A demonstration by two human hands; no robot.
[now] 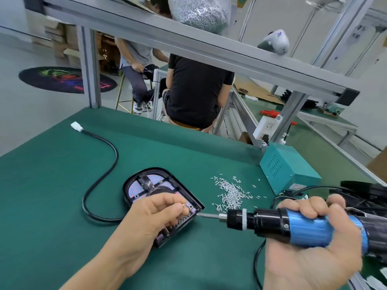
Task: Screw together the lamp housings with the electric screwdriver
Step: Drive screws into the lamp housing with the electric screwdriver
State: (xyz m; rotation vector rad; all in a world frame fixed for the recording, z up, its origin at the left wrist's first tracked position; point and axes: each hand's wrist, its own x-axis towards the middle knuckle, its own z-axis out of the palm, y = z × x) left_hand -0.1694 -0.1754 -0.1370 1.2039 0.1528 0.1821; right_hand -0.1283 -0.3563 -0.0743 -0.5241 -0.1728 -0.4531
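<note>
- Gripping is done by the right hand [312, 233], fingers wrapped round the electric screwdriver [293, 222] at lower right.
- A small screw [183, 204] is pinched by the left hand [152, 218] over the lamp housing [159, 191], centre frame, on the green table [52, 195].
- Loose screws [232, 192] are heaped just right of it.

left hand [155, 216] pinching, right hand [310, 237] gripping

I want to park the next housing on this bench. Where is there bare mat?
Bare green mat lies left of the looping black cable, and behind the black lamp housing. It is crowded between that housing and the teal metal box: loose silver screws.
</note>
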